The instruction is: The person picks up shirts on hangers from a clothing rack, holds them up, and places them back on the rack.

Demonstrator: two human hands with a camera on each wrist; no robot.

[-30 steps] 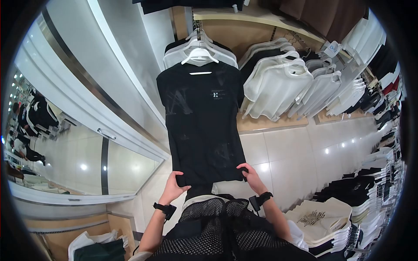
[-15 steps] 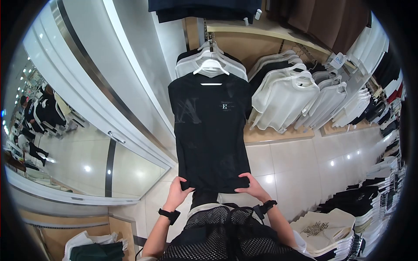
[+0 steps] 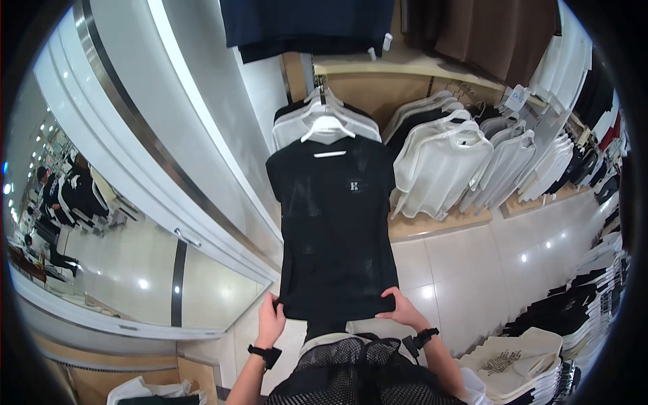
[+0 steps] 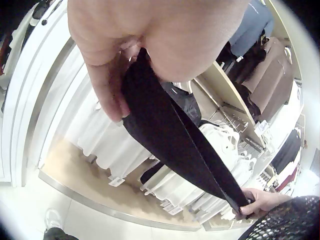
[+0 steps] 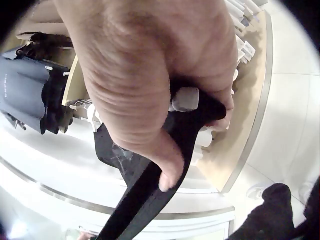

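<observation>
A black shirt (image 3: pixel 337 236) with a small white print on the chest hangs from a white hanger (image 3: pixel 327 128) and stretches toward the person. The left hand (image 3: pixel 271 322) pinches its lower left corner; in the left wrist view the left hand (image 4: pixel 145 40) has the black cloth (image 4: pixel 165 130) between thumb and fingers. At the lower right corner, the right hand (image 3: pixel 405 312) grips the hem. The right wrist view shows the right hand (image 5: pixel 145 75) holding the shirt edge (image 5: pixel 150 200), with a pale plastic piece (image 5: pixel 186 99) between thumb and fingers.
White shirts (image 3: pixel 442 162) hang on a rack at the right, below a wooden shelf (image 3: pixel 405 71). A mirrored door (image 3: pixel 135 270) stands at the left. Folded or stacked cream shirts (image 3: pixel 513 358) lie at the lower right, and navy clothing (image 3: pixel 304 27) hangs at the top.
The head view has shifted, so the shirt and both hands appear lower and a little to the right. Both hands keep hold of the hem.
</observation>
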